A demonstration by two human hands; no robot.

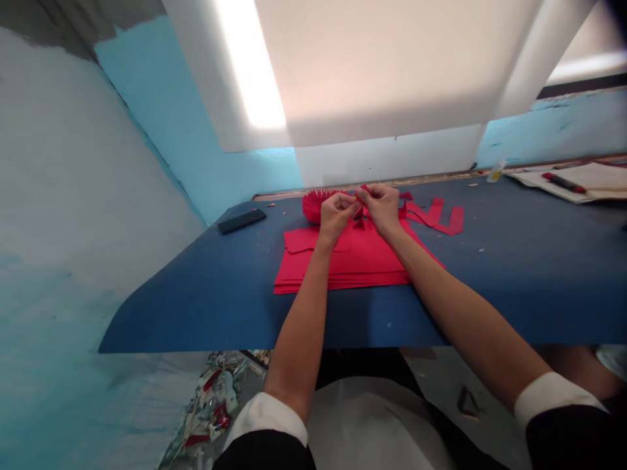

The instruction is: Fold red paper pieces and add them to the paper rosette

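Note:
Both my hands meet above a stack of red paper sheets [362,264] on the blue table. My left hand [337,212] is closed in a pinch, its fingertips close to a small red paper piece [365,188]. That piece sits in the closed fingers of my right hand [383,205]. Whether the left fingertips also grip it is hard to see. Just behind the left hand stands a round, spiky red paper ball [316,204], partly hidden. Small folded red pieces [361,223] lie on the stack below the hands. Red paper strips [441,219] are to the right.
A dark phone-like slab [242,221] lies on the left of the blue table [196,294]. At the back right are a small glue-like bottle [496,171] and an open notebook [597,179] with a red-and-black marker [563,183]. Litter [215,405] covers the floor at lower left.

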